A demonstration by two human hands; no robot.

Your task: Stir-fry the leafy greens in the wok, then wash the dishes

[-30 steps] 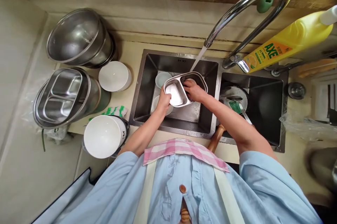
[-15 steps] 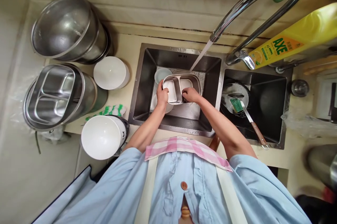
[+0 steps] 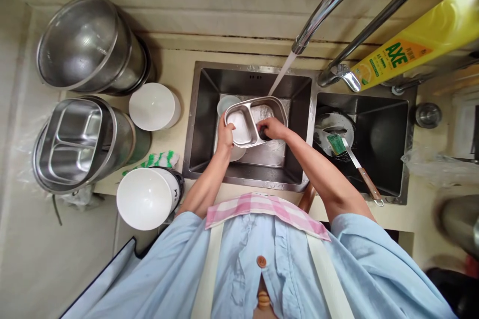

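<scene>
My left hand (image 3: 225, 135) grips the left end of a two-compartment stainless steel tray (image 3: 239, 128), held up in the left sink basin (image 3: 250, 75). My right hand (image 3: 274, 129) sits inside the tray's right compartment, its fingers curled over a dark scouring pad (image 3: 265, 135) that is mostly hidden. Tap water (image 3: 280, 73) falls onto the tray's far rim. Beneath the tray lie a pale bowl (image 3: 227, 104) and a white dish (image 3: 237, 154), both partly covered.
In the right basin lie a round strainer (image 3: 333, 132), a green sponge (image 3: 336, 144) and a wooden-handled spatula (image 3: 361, 171). A yellow AXE detergent bottle (image 3: 407, 49) leans by the arched faucet (image 3: 337, 9). Steel bowls (image 3: 90, 44), steel trays (image 3: 73, 144) and white bowls (image 3: 153, 107) stand left.
The tray has shifted slightly left in the basin. My left hand has moved from under its near edge to its left end, and my right hand has moved toward the near side.
</scene>
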